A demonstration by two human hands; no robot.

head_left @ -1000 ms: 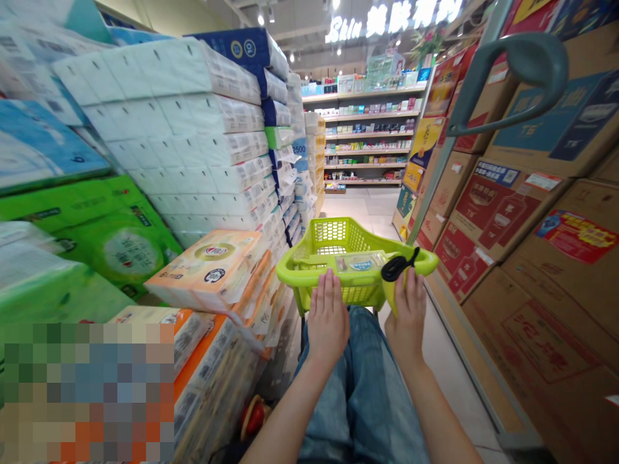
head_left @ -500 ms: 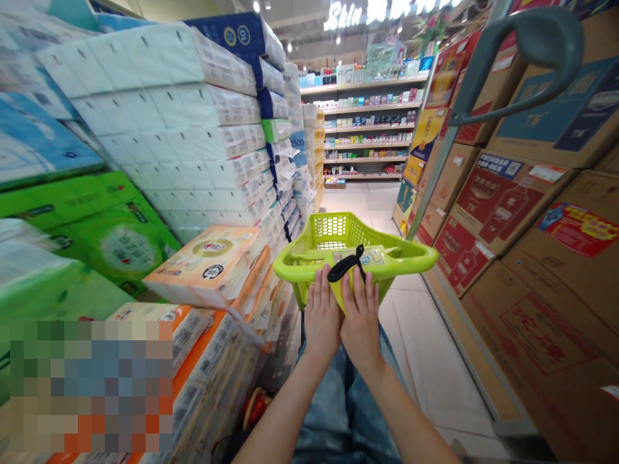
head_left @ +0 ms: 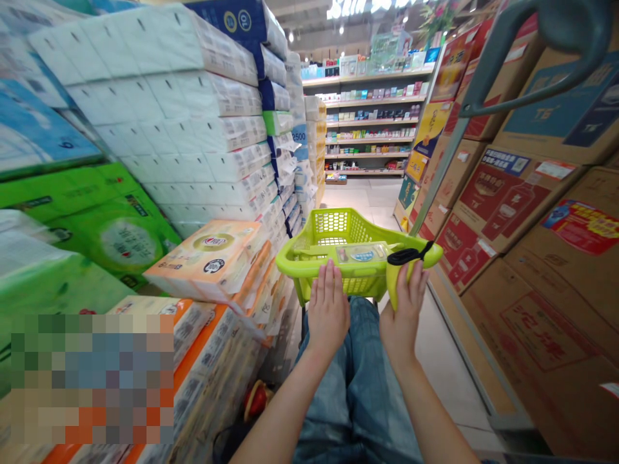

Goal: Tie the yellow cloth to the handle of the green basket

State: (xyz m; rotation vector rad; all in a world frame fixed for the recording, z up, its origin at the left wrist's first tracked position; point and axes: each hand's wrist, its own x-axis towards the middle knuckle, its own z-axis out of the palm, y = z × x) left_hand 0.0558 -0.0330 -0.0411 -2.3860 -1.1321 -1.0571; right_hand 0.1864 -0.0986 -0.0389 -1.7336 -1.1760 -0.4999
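Note:
A lime-green shopping basket [head_left: 333, 285] with perforated walls stands in front of my legs. A clear panel with a blue-and-white label [head_left: 362, 253] sits along its near side. My left hand [head_left: 329, 306] lies against the near rim, fingers stretched out and close together, holding nothing. At the basket's right end, my right hand [head_left: 405, 303] grips a slim yellow item [head_left: 393, 283] between thumb and fingers. A black looped cord [head_left: 405, 256] lies at its top, across the rim. What exactly the yellow item is, I cannot make out.
White tissue packs [head_left: 145, 109] are piled high on the left, with orange tissue packs [head_left: 207, 254] lower down. Printed cartons [head_left: 546, 309] line the right side behind a grey metal post [head_left: 445, 161]. Stocked shelves [head_left: 367, 129] stand at the aisle's end.
My right hand has moved right along the basket's rim, carrying the yellow item and black cord away from my left hand. My left hand stays at the near rim.

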